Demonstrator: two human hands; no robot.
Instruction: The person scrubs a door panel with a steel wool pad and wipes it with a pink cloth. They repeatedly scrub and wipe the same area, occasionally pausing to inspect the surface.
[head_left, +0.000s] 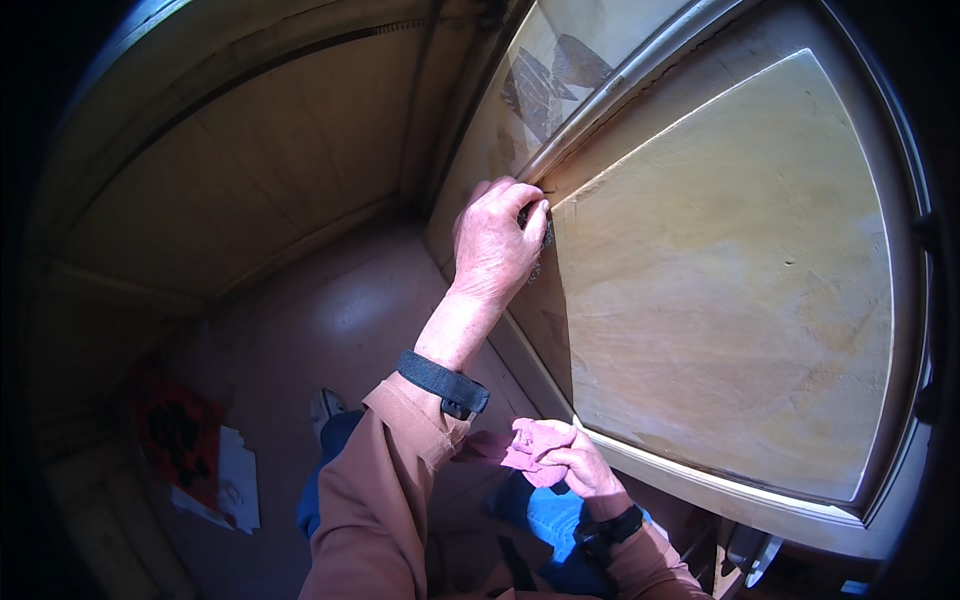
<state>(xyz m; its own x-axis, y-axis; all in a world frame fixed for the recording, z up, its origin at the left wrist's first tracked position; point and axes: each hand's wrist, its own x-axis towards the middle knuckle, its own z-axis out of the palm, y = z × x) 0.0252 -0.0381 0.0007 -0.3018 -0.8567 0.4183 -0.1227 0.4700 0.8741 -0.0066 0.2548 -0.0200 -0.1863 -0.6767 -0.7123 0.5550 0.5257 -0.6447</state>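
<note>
My left hand (501, 232) presses a dark, glinting pad (547, 238), which looks like steel wool, against the corner of a recessed door panel (720, 300). The fingers cover most of the pad. Beside them runs a raised wooden moulding (600, 116). Lower down, near the door's bottom rail (675, 477), my right hand (589, 465) grips a crumpled pink cloth (531, 450). The panel is yellowish-brown with pale, cloudy streaks. A darker strip lies along its edge below my left hand.
Above the moulding, another panel shows dark, jagged patches (540, 82). A shaded panelled wooden surface (300, 142) stands at the left. On the floor (345, 307) lie a red item with dark blotches (176, 435) and white sheets (238, 480). My shoe (328, 403) is near them.
</note>
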